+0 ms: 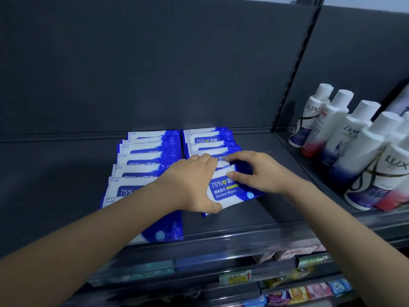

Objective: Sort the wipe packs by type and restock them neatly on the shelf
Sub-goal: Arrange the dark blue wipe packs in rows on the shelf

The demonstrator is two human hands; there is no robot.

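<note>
The dark shelf [232, 222] holds two rows of blue-and-white alcohol wipe packs, overlapped from far to near. The left row [141, 165] reaches the shelf's near edge; the right row [208, 140] is shorter. White bottles [354, 147] fill the next bay on the right. The nearest pack [225, 191] of the right row lies slightly skewed. The left hand [192, 185] grips its left side, thumb under the near edge. The right hand [259, 171] curls narrowly over its far right corner.
</note>
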